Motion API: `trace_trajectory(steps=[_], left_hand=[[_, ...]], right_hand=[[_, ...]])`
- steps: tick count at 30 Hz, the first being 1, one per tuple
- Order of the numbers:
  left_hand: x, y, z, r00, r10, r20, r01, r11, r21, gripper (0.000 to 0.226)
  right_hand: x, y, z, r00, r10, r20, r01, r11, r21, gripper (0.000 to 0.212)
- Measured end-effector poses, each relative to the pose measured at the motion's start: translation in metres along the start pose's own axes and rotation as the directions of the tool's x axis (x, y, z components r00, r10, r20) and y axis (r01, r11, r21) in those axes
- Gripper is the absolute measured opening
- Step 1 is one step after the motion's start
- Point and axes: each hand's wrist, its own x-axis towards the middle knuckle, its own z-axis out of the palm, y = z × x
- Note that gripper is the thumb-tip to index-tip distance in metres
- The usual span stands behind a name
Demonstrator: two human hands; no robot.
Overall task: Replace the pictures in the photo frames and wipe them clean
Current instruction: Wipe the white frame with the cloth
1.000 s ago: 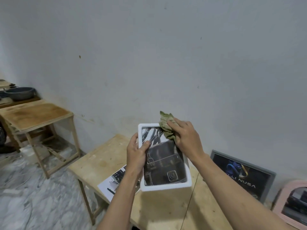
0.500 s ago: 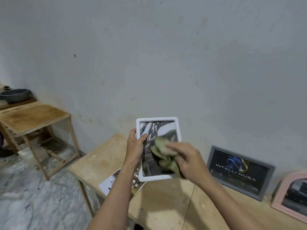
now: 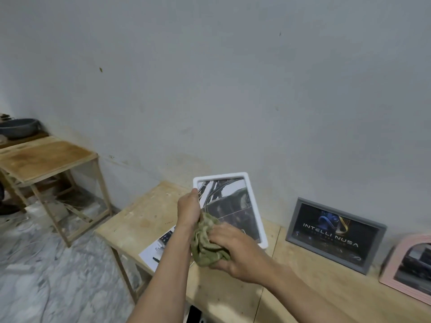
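Note:
A white photo frame (image 3: 253, 201) with a dark picture is held upright over the wooden table (image 3: 149, 220). My left hand (image 3: 189, 209) grips its left edge. My right hand (image 3: 235, 248) clutches a crumpled green cloth (image 3: 206, 248) and presses it against the frame's lower left part, hiding that corner. A grey frame (image 3: 335, 234) with an "INTELLI NUSA" picture leans on the wall to the right. A pink arched frame (image 3: 408, 266) stands at the far right, cut off by the image edge.
A loose printed picture (image 3: 158, 249) lies on the table under my left arm. A second wooden table (image 3: 46, 157) stands to the left, with a dark basin (image 3: 19, 128) behind it. The floor (image 3: 58, 276) is marble-patterned. A bare wall runs behind the tables.
My right hand has dragged the cloth from the frame's top right corner down across the glass to its lower left. The frame has tilted and shifted slightly in my left hand.

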Motion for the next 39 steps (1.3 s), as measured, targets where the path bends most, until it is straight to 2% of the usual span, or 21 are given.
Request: trace_trajectory(steps=[2,4,8,12,14,16,18,21,23,27,31,34,36,37,39], left_hand=[[0.001,-0.002,0.002,1.0,0.005,-0.022,-0.004,0.999,0.052,0.034],[0.0,-0.006,0.007,1.0,0.003,0.018,-0.006,0.992,0.123,0.032],[0.009,-0.014,0.011,0.999,-0.036,0.01,0.036,0.999,0.021,0.029],[0.018,-0.018,0.007,1.0,-0.005,-0.024,0.007,0.997,0.08,0.039],[0.02,-0.022,0.009,0.999,0.019,-0.05,-0.013,0.994,0.109,0.042],[0.021,-0.026,0.018,0.999,0.037,-0.04,-0.032,0.992,0.126,0.042],[0.019,-0.025,0.03,0.996,0.092,0.011,-0.093,0.987,0.13,0.043],[0.018,-0.025,0.047,0.989,0.147,0.021,-0.148,0.985,0.087,0.046],[0.021,-0.028,0.05,0.989,0.143,-0.042,-0.141,0.989,0.054,0.043],[0.043,-0.049,0.063,0.982,0.075,-0.171,-0.065,0.996,0.064,0.037],[0.068,-0.079,0.092,0.974,-0.009,-0.225,0.029,0.996,0.084,0.04],[0.086,-0.085,0.114,0.971,-0.038,-0.235,0.069,0.989,0.127,0.037],[0.097,-0.093,0.127,0.969,-0.038,-0.245,0.077,0.986,0.15,0.035],[0.1,-0.101,0.132,0.968,-0.042,-0.246,0.084,0.983,0.164,0.036],[0.108,-0.118,0.137,0.969,-0.066,-0.239,0.112,0.977,0.184,0.041]], right_hand=[[-0.012,0.003,0.002,0.999,-0.029,0.014,0.029,0.999,0.018,0.033],[-0.024,0.01,-0.004,1.0,-0.004,0.013,0.004,1.0,0.009,0.035],[-0.054,0.038,-0.026,0.999,0.043,-0.022,-0.045,0.996,-0.083,0.038],[-0.081,0.066,-0.046,0.994,0.107,-0.03,-0.111,0.974,-0.199,0.044],[-0.072,0.066,-0.061,0.972,0.185,-0.146,-0.202,0.972,-0.116,0.042],[-0.047,0.07,-0.077,0.915,0.246,-0.318,-0.267,0.963,-0.023,0.048],[-0.017,0.085,-0.088,0.884,0.276,-0.378,-0.328,0.941,-0.079,0.056],[0.004,0.107,-0.075,0.956,0.24,-0.17,-0.286,0.894,-0.344,0.057],[-0.012,0.114,-0.047,0.968,0.245,-0.06,-0.247,0.88,-0.407,0.055],[-0.039,0.121,-0.001,0.945,0.322,-0.06,-0.327,0.916,-0.232,0.051],[-0.031,0.139,0.026,0.86,0.506,0.061,-0.502,0.862,-0.072,0.048],[-0.023,0.155,0.046,0.887,0.462,-0.009,-0.46,0.886,0.063,0.054],[-0.015,0.164,0.054,0.903,0.429,0.024,-0.424,0.882,0.206,0.055],[-0.012,0.171,0.055,0.908,0.417,0.045,-0.412,0.866,0.285,0.053],[-0.005,0.19,0.049,0.888,0.442,0.129,-0.448,0.765,0.463,0.042]])
